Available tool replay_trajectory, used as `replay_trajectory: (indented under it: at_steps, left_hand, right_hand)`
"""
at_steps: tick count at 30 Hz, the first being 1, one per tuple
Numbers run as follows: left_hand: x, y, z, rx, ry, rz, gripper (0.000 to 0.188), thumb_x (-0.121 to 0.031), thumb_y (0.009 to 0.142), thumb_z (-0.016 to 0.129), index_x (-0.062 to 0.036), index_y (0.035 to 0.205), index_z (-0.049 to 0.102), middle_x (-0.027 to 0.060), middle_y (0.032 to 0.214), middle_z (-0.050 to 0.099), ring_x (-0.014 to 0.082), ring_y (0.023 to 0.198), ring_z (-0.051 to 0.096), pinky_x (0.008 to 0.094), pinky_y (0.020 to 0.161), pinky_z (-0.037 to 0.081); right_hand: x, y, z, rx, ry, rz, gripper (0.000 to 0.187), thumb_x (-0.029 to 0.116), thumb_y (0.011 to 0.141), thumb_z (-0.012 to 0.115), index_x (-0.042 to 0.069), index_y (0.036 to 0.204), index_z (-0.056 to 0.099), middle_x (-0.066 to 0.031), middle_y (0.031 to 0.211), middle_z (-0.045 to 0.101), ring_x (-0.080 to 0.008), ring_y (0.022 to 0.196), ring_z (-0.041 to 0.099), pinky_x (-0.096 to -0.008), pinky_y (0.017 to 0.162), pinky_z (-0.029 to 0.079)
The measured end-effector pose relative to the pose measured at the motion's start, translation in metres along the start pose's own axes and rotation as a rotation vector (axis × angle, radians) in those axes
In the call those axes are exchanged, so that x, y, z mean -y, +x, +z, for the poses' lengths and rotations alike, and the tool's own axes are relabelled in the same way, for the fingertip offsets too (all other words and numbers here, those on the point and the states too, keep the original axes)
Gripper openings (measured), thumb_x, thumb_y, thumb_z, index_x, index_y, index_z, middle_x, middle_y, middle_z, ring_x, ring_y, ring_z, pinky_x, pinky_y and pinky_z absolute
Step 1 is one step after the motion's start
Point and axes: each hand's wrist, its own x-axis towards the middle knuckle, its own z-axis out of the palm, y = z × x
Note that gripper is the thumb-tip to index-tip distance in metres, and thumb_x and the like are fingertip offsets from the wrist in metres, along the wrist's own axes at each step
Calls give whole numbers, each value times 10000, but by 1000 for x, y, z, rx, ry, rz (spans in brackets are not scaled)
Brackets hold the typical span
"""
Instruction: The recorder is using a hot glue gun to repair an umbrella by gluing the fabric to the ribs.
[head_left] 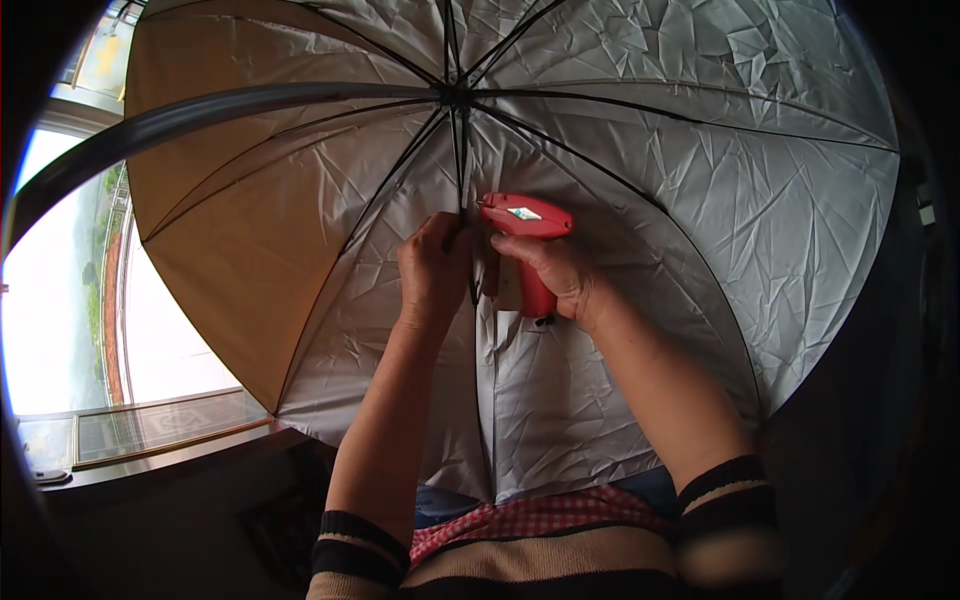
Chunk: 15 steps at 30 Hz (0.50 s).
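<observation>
An open umbrella [640,240] spreads its silvery underside in front of me, with black ribs meeting at a hub [456,95]. My right hand [560,270] is wrapped round the handle of a red tagging gun [532,212], which has a white diamond label. Its nose points left, towards the rib nearest me. Just left of that nose, my left hand [432,265] is closed in a pinch at this rib [474,275]. The fingertips are partly hidden, so whether they grip rib or cloth is unclear. A small pale piece [508,287] shows beside the gun's handle.
The thick dark umbrella shaft [260,100] curves from the hub to the left edge. A bright window [60,270] lies beyond the canopy on the left, above a dark ledge [190,450]. Red checked cloth [540,518] covers my lap under the canopy edge.
</observation>
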Motion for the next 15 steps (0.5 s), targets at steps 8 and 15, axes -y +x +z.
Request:
replay_trajectory:
  at_steps: [8,15]
  left_hand:
    - [5,-1,1,42,-112,-87,95,-54,760,620,-5,842,618,135,759,634,229,679,629,318,637,478]
    - [8,-3,5,46,-137,-114,95,-59,768,625,-9,848,618,132,753,632,218,675,626,314,635,476]
  right_hand:
    - [24,-8,-12,133,8,134,263,164,798,654,79,1039,590,-48,879,640,-167,760,628,-342,691,535]
    - [21,-9,1,94,37,110,352,200,786,672,104,1113,588,-50,839,632,-190,699,628,-350,623,532]
